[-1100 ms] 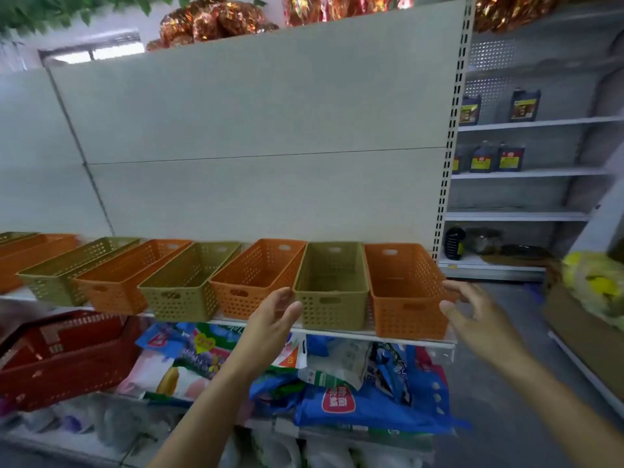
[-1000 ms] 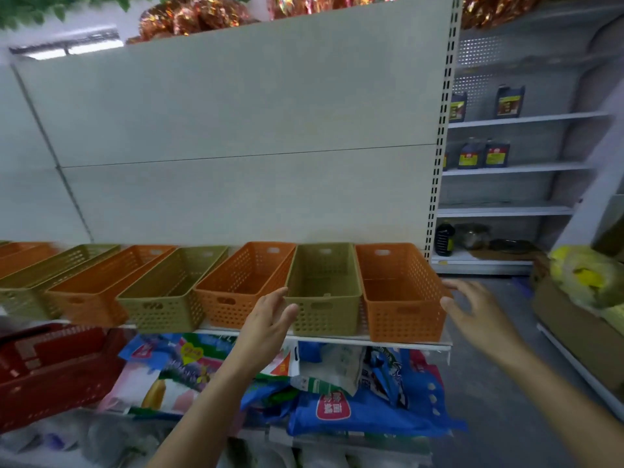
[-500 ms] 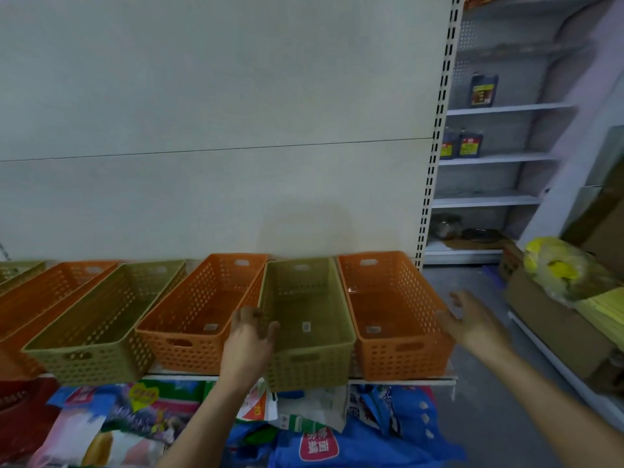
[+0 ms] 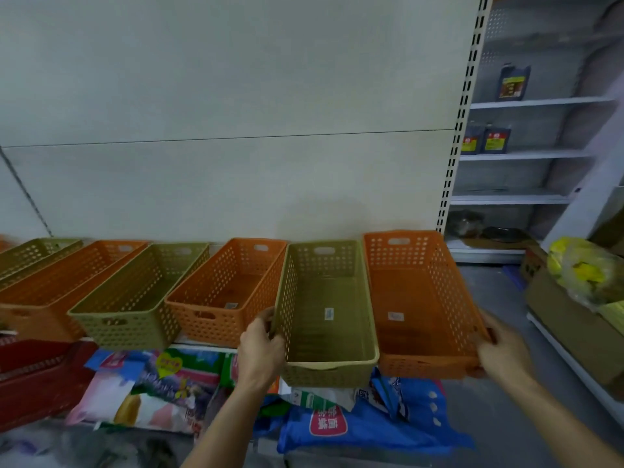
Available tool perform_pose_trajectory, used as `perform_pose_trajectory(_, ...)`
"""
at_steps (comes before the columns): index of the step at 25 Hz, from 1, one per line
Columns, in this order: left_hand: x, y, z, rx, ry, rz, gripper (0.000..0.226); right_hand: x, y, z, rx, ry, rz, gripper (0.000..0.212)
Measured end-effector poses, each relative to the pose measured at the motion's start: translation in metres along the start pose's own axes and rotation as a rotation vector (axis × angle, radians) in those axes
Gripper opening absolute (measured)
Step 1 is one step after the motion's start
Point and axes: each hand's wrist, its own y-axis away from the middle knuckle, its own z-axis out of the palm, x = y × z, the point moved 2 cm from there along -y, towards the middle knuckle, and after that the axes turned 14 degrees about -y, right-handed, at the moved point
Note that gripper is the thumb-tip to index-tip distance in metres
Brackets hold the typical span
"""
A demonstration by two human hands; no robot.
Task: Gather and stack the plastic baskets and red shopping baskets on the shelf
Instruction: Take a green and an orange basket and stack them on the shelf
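Note:
A row of perforated plastic baskets stands on the white shelf (image 4: 202, 347), orange and olive green by turns. My left hand (image 4: 261, 346) grips the left wall of an olive green basket (image 4: 326, 319) near its front corner. My right hand (image 4: 503, 352) holds the front right corner of the rightmost orange basket (image 4: 418, 298). Both baskets jut out over the shelf's front edge. Left of them stand another orange basket (image 4: 229, 292), a green basket (image 4: 135, 298) and more. A red shopping basket (image 4: 40, 376) sits lower left.
Bags of goods (image 4: 354, 420) lie piled under the shelf. A perforated metal upright (image 4: 456, 130) ends the shelf bay on the right. Beyond it are shelves with dark bottles (image 4: 489, 140). A cardboard box (image 4: 574, 329) with a yellow bag (image 4: 580, 268) sits on the right.
Both hands have reached the baskets and closed on them: left on the green one, right on the rightmost orange one. Both baskets slid forward off the shelf edge. The view moved closer.

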Motion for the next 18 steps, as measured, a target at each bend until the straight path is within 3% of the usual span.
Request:
perform_pose_trajectory(9, -0.038, 0.137, -0.033, 0.173, 0.065, 0.042, 0.042, 0.016, 0.122, -0.044, -0.010, -0.051, -0.057, 0.047)
perform_pose_trajectory(18, -0.091, 0.195, -0.118, 0.314, 0.147, 0.054, 0.040, -0.015, 0.197, -0.005, -0.085, -0.092, -0.163, 0.046)
